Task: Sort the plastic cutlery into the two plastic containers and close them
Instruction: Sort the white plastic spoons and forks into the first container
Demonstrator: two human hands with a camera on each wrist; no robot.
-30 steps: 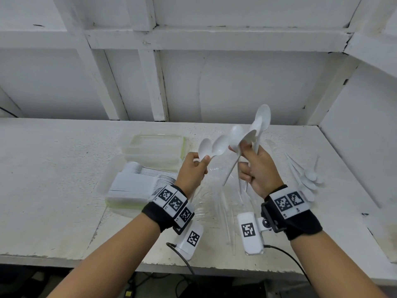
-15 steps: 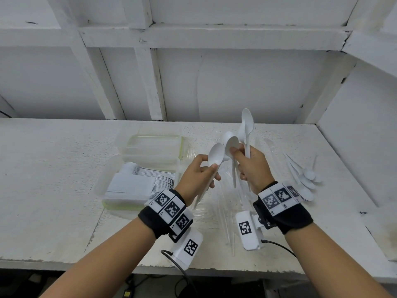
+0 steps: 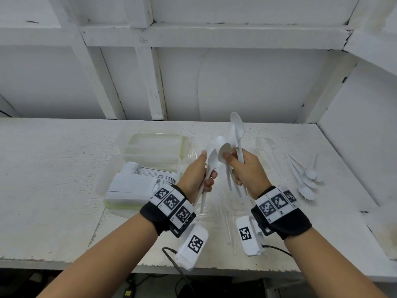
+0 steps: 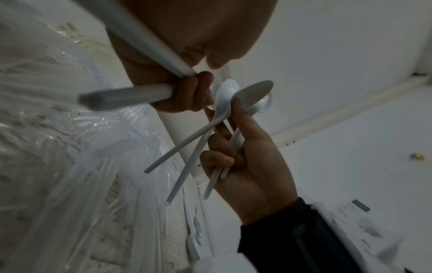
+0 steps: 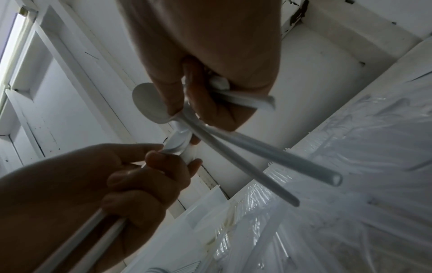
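Both hands are raised above the white table [image 3: 53, 168], close together. My left hand [image 3: 198, 172] grips white plastic spoons [image 3: 212, 160] by their handles, which stick out below the fist [image 4: 126, 96]. My right hand [image 3: 242, 168] holds a bunch of several white spoons [image 3: 236, 125], bowls up, handles fanned out below [image 5: 257, 158]. Its thumb [image 5: 168, 88] presses on one spoon bowl [image 5: 145, 103]. A clear container [image 3: 120, 190] at the left holds stacked white spoons [image 3: 159, 179]. Behind it stands a second clear container [image 3: 150, 143].
Several loose white spoons [image 3: 305, 181] lie on the table at the right. Clear plastic cutlery and wrapping [image 3: 227, 220] lie on the table under my hands. A white wall with beams stands behind, and a side wall [image 3: 354, 136] closes the right end.
The spoon bowls have drawn together and turned more upright. My left hand has closed further round its spoon handles, and both hands have moved nearer each other.
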